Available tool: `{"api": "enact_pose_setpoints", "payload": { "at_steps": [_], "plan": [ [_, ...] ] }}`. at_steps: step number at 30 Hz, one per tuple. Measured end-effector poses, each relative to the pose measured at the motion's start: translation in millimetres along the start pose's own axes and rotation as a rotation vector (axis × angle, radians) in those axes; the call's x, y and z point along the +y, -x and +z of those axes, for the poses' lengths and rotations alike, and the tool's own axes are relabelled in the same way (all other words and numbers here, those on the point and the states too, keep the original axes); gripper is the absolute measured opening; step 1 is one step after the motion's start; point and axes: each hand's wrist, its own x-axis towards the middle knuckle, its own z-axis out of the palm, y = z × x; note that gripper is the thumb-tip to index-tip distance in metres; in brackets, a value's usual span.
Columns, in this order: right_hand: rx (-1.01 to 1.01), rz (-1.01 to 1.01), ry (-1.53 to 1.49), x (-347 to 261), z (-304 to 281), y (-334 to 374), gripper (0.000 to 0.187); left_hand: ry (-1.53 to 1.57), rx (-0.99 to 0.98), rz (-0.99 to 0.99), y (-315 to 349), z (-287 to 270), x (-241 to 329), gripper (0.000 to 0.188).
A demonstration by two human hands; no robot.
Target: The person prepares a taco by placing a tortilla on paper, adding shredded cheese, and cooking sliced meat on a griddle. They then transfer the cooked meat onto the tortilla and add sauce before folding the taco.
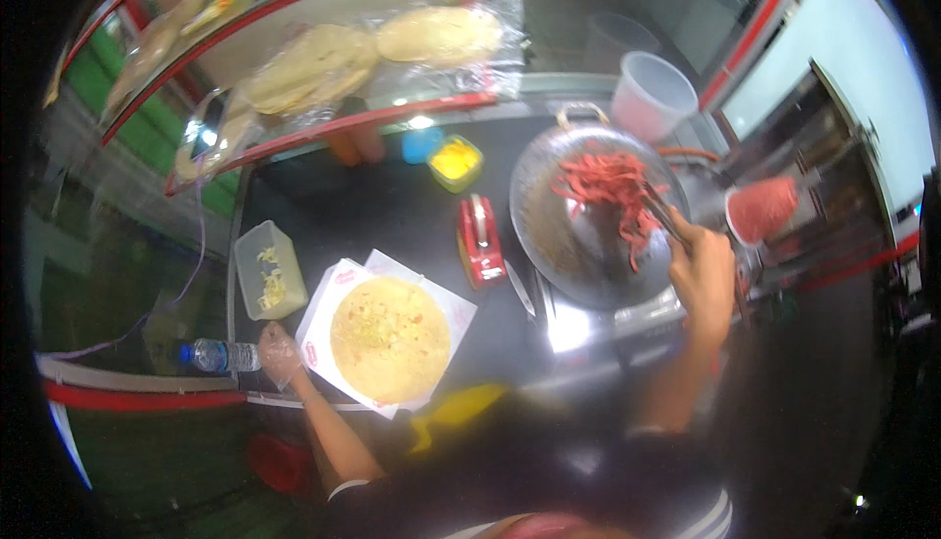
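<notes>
My right hand (704, 269) is closed around metal tongs (667, 214). Their tips reach into reddish strips of meat (610, 184) on a round, dark griddle pan (544, 211). At the counter's left edge is my left hand (281, 355) in a clear plastic glove, its fingers too blurred to read. It sits between a water bottle (223, 356) with a blue cap and a white paper sheet (446, 316). On the paper lies a round flatbread (377, 353) with pale shredded bits on its middle. A clear tub (257, 245) with some pale shreds stands just beyond the left hand.
A red tape dispenser (480, 243) and a knife (520, 289) lie left of the pan. Farther back are a yellow-filled tub (455, 164) and a translucent bucket (654, 96). A red-framed glass shelf (333, 139) holds bagged flatbreads (314, 69). A red-filled container (762, 212) stands right.
</notes>
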Motion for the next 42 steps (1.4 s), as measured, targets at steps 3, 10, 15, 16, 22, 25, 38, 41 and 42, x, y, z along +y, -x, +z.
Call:
{"api": "enact_pose_setpoints", "payload": {
  "at_steps": [3, 10, 15, 16, 22, 25, 38, 41, 42],
  "plan": [
    [-0.089, -0.031, -0.045, -1.4, 4.7, -5.5, 0.049, -0.028, -0.041, -0.031, -0.6, -2.0, 7.2, 0.037],
    [-0.035, 0.050, -0.063, 7.0, 5.7, -13.6, 0.045, -0.018, 0.025, -0.035, 2.4, -8.7, 18.4, 0.035],
    [-0.015, -0.016, 0.025, 12.9, 5.4, -13.2, 0.046, -0.034, -0.072, -0.109, 2.1, -12.0, 23.0, 0.035],
    [0.006, -0.018, 0.079, 15.2, 3.7, -11.1, 0.047, -0.047, -0.058, -0.089, 2.7, -12.1, 22.7, 0.035],
    [-0.053, 0.026, 0.037, 12.8, -20.4, 6.3, 0.052, -0.063, 0.030, 0.044, 3.0, -5.3, 14.3, 0.037],
    [-0.117, 0.070, 0.075, 4.4, -40.5, 17.7, 0.056, -0.061, 0.022, 0.019, 2.5, 0.4, 7.6, 0.038],
    [0.080, 0.122, -0.331, 25.3, 6.6, 76.4, 0.047, -0.144, 0.177, 0.251, 2.7, 37.9, -40.9, 0.040],
    [0.158, 0.270, -0.567, 6.8, 21.8, 106.9, 0.037, -0.182, 0.169, 0.355, -4.1, 62.3, -71.4, 0.040],
    [0.087, 0.338, -0.595, -0.2, 26.0, 118.0, 0.038, -0.171, 0.103, 0.297, -4.7, 65.7, -76.4, 0.039]
  ]
}}
